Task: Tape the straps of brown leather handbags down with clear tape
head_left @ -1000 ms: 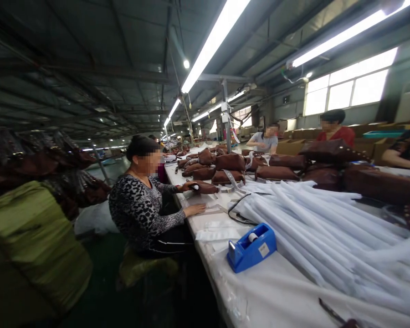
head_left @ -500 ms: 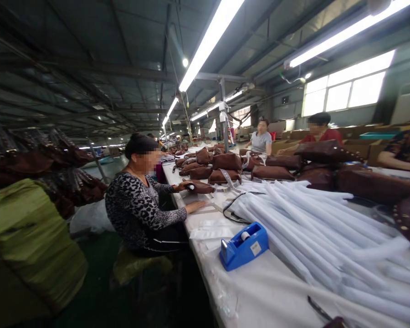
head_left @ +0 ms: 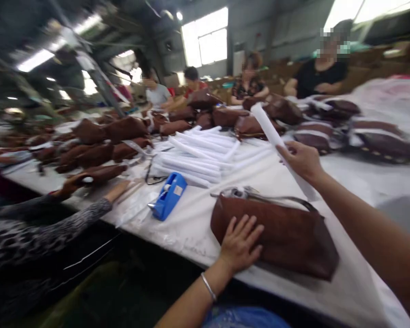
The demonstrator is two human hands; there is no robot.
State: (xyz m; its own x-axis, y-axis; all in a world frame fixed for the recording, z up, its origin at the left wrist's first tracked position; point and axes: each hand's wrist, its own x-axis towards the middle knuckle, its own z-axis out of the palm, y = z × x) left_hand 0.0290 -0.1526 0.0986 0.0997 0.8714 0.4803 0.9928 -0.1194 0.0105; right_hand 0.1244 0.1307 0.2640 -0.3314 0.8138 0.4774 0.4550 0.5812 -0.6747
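Right hand [head_left: 304, 161] entered view, gripping white strip [head_left: 266, 123] | left hand [head_left: 241, 241] likewise, open on brown bag [head_left: 290, 234] | dispenser [head_left: 164, 205] label [head_left: 178, 190] illegible

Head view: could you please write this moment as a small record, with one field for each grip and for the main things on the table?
Left grip: fingers spread, resting on a brown bag
Right grip: holding a white strip
Bag position: lying on the table, dark strap at its far side
Tape dispenser: blue, left of the bag in the picture
White strips: piled beyond the dispenser
Left side: a co-worker's patterned sleeve
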